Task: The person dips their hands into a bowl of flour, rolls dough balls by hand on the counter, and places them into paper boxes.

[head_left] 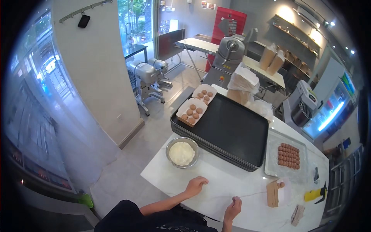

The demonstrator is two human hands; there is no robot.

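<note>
Over the front edge of a white marble-look table, my left hand [196, 186] is closed, fingers curled inward. My right hand [233, 208] is also closed, lower and further right. Whatever either hand may hold is hidden or too small to make out. Beyond my left hand stands a metal bowl [169, 159] containing a pale, cream-coloured mass [182, 154]. To the right of my right hand lies a folded brown cardboard piece [272, 194], with one small brown ball [281, 185] beside it on a whitish sheet.
Stacked black baking trays [235, 129] bear two open boxes of brown balls, the nearer box [181, 114] at their left edge. Right of them, a pale tray [271, 154] holds rows of brown balls [288, 156]. A yellow spray bottle [312, 194] and patterned cloth [297, 215] lie front right.
</note>
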